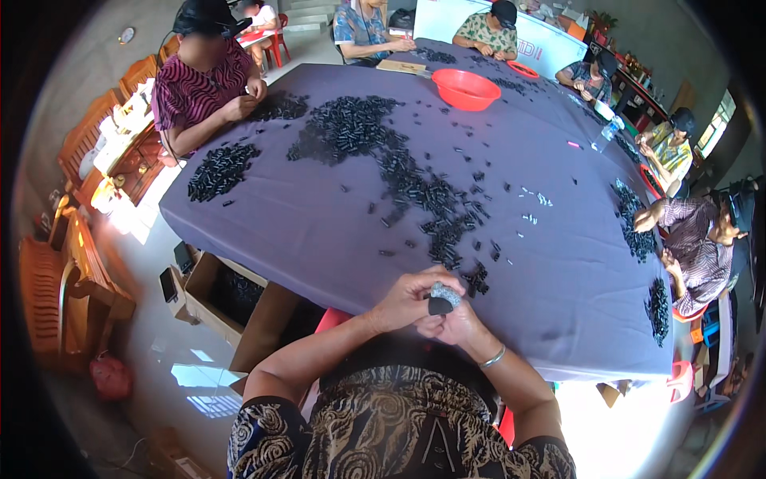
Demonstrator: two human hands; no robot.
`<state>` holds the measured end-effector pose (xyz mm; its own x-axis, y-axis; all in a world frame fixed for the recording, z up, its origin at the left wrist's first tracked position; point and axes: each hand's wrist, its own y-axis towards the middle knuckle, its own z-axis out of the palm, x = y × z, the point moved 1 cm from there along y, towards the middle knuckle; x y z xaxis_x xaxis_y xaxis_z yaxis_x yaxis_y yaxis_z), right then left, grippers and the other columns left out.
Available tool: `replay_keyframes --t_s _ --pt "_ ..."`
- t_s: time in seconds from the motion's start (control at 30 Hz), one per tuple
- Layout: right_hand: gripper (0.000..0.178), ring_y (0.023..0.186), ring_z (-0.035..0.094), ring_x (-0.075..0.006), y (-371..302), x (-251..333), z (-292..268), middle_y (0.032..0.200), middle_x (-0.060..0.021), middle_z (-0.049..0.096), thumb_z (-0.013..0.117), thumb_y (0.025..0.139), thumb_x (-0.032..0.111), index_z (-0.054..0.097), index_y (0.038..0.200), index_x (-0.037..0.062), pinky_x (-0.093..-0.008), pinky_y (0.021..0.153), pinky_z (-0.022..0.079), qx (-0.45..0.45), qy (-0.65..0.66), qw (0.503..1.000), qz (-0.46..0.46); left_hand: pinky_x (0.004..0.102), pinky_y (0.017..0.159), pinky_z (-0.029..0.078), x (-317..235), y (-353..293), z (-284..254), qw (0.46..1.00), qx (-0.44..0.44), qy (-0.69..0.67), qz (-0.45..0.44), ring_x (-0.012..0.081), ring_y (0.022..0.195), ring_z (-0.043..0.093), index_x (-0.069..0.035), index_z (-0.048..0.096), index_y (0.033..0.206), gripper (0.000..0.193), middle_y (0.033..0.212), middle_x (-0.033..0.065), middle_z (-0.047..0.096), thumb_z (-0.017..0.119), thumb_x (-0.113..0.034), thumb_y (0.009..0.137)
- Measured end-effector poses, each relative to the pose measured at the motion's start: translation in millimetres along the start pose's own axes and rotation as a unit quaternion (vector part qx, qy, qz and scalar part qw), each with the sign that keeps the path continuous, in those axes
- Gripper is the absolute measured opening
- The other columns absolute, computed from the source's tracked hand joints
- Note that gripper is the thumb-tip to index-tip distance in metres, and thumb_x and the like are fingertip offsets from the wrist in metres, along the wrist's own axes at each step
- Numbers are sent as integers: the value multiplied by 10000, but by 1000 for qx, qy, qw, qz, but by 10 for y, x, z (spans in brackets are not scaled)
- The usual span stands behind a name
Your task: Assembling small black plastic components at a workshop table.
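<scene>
At the table's near edge, my left hand (pixel 407 302) and my right hand (pixel 460 326) meet, both closed. Between them is a small object with a speckled silver-grey part (pixel 447 294) and a black part (pixel 439 306). My fingers cover some of it, so its kind cannot be told. My left fingers wrap over its top and side; the right ones hold it from below. Just beyond my hands lies a small cluster of black cylindrical pieces (pixel 476 278). It trails into a long pile of the same pieces (pixel 435 207).
A grey-purple cloth (pixel 311 231) covers the large table. On it are heaps of black pieces (pixel 223 172), small silvery pieces (pixel 536 199), a red basin (pixel 467 89) and a clear bottle (pixel 608 134). Several people sit around it. An open cardboard box (pixel 215 307) stands below, left.
</scene>
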<state>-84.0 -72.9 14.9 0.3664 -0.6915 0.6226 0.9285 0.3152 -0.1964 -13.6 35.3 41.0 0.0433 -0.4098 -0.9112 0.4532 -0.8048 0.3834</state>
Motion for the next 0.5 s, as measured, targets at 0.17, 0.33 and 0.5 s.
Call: replay_keyframes --t_s 0.17,0.33,0.5 --pt "253 413 288 -20 -26 -98 60 550 84 290 560 839 414 466 802 182 -174 382 198 14 76 997 -6 293 821 448 64 -16 63 999 -44 -2 13 174 897 591 7 638 945 153 905 86 616 608 -53 808" --pt "227 416 277 -9 -82 -160 111 557 90 267 554 847 405 440 809 211 -166 390 208 12 79 996 -25 284 781 451 58 -82 90 997 -54 39 35 166 838 591 1 647 920 137 853 85 615 579 -20 803" --pt "310 396 276 -16 -99 -215 143 540 105 269 523 825 508 403 727 239 -189 380 191 -24 10 1000 -1 276 760 444 6 -150 105 997 -58 45 23 144 796 580 -13 637 899 118 836 76 615 575 -46 805"
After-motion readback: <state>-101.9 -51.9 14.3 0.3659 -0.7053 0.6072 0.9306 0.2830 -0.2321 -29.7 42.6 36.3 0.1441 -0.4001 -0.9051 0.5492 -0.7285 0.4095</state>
